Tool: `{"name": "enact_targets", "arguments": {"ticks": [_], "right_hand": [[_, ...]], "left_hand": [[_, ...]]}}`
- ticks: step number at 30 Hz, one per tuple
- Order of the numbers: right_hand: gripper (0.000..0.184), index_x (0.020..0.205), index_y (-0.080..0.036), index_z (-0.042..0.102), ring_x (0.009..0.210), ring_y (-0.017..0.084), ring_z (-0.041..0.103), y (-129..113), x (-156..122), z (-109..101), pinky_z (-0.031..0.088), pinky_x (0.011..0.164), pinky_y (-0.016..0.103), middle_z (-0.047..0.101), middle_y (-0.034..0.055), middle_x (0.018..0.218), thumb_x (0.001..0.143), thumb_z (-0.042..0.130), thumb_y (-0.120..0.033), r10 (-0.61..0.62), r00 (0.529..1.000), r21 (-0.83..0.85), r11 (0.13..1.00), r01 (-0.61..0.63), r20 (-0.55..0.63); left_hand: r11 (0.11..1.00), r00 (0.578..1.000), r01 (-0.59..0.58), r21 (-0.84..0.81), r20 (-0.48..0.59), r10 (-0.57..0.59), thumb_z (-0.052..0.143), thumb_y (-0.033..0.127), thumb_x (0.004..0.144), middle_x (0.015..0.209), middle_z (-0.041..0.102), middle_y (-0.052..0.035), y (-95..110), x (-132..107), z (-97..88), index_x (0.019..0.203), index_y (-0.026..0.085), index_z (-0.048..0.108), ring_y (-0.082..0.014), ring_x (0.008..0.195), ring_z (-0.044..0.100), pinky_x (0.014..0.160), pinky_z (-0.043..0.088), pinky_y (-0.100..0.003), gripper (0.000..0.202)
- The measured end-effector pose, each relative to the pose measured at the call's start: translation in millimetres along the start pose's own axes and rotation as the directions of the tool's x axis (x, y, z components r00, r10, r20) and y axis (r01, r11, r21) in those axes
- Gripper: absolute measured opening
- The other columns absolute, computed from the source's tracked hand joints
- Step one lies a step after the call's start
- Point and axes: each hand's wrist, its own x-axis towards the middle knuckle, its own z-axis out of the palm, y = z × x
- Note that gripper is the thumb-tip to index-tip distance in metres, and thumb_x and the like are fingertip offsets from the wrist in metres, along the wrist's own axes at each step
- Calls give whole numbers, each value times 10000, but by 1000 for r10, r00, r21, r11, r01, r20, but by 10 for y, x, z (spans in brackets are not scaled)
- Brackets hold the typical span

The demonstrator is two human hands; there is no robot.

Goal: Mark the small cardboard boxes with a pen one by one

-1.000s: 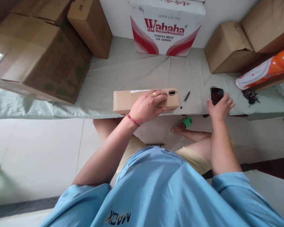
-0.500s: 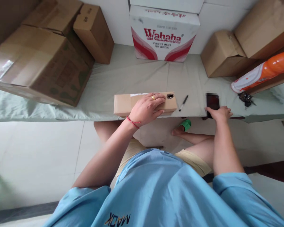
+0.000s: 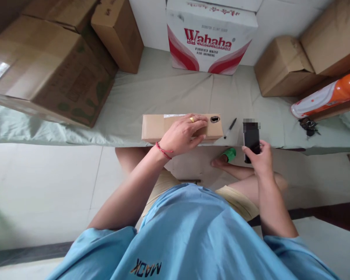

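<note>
A long flat cardboard box [image 3: 156, 126] lies at the front edge of a table covered in pale green cloth [image 3: 169, 93]. My left hand [image 3: 182, 134] rests on top of the box with its fingers spread flat over it, near an oval cut-out at the box's right end. My right hand [image 3: 259, 157] is closed around the lower end of a black phone [image 3: 251, 135], held just off the table's front edge. A black pen [image 3: 230, 128] lies on the cloth between the box and the phone.
A white and red Wahaha carton [image 3: 211, 37] stands at the back wall. Large cardboard boxes [image 3: 49, 66] crowd the left, smaller ones [image 3: 282, 66] the right. An orange and white bottle [image 3: 323, 97] and keys [image 3: 309, 125] lie far right. My knees are under the table.
My right hand has drawn the phone left and toward me, from the cloth near the keys to the table's front edge. My left hand has stayed on the box.
</note>
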Motion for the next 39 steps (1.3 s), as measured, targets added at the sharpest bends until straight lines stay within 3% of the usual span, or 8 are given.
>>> {"name": "enact_targets", "arguments": {"ticks": [4,8,13,17,30,32,35,39], "right_hand": [[855,1446,-228,529,1195,300,699,-654,-601,186,570,1089,517,690,131,1322,751,870,-592,-194,981,240,953,185,15],[829,1452,-245,516,1203,327,697,-1148,-921,367,583,1090,549,675,136,1337,759,878,-521,-305,951,266,913,309,-57],[815,1456,-251,507,1252,361,669,-1345,-1016,545,577,1110,584,650,147,1344,752,867,-448,-391,907,195,888,416,-155],[850,1502,-260,474,1293,384,640,-1389,-1057,597,568,1118,613,625,161,1373,781,876,-460,-391,905,145,898,415,-169],[856,1508,-264,480,1208,361,701,-1272,-1017,569,601,1060,578,665,150,1354,801,886,-527,-408,900,188,882,433,-155],[865,1493,-240,488,1206,355,705,-1135,-839,494,586,1079,572,670,151,1347,786,881,-546,-376,912,171,900,401,-162],[896,1460,-191,506,1269,373,684,-812,-352,330,541,1142,573,661,178,1387,717,896,-505,-282,936,19,956,292,-209],[750,1317,-165,572,1311,390,662,-326,481,44,511,1172,568,680,201,1360,689,915,-392,-15,981,-260,965,-37,-194]], "left_hand": [[997,994,77,-8,-75,-77,622,332,1029,1455,728,-192,-20,-8,-48,1338,168,705,-355,1447,647,1214,548,-584,360],[994,989,110,-6,-99,-110,633,436,1032,1463,711,-199,-57,-19,-42,1391,180,664,-389,1537,569,1261,496,-621,442],[999,990,39,-11,-134,-40,645,544,1031,1476,691,-209,-92,-51,-49,1479,187,587,-411,1606,492,1305,441,-626,575],[998,992,57,-28,-115,-60,616,524,1041,1532,655,-215,-112,-80,-87,1552,201,514,-419,1634,458,1299,444,-629,614],[998,992,63,-28,-105,-65,609,436,1008,1561,643,-191,-147,-97,-92,1562,210,496,-391,1630,473,1301,465,-590,609],[997,992,74,-33,-103,-77,614,446,1007,1558,642,-196,-132,-96,-96,1552,206,508,-397,1629,472,1298,467,-591,604],[995,992,90,-31,-87,-93,613,476,1011,1554,640,-205,-116,-92,-101,1546,192,518,-410,1631,466,1296,462,-608,613],[993,991,113,-30,-72,-115,621,496,1014,1557,638,-211,-103,-81,-105,1542,196,519,-417,1633,460,1273,478,-620,617]]}}
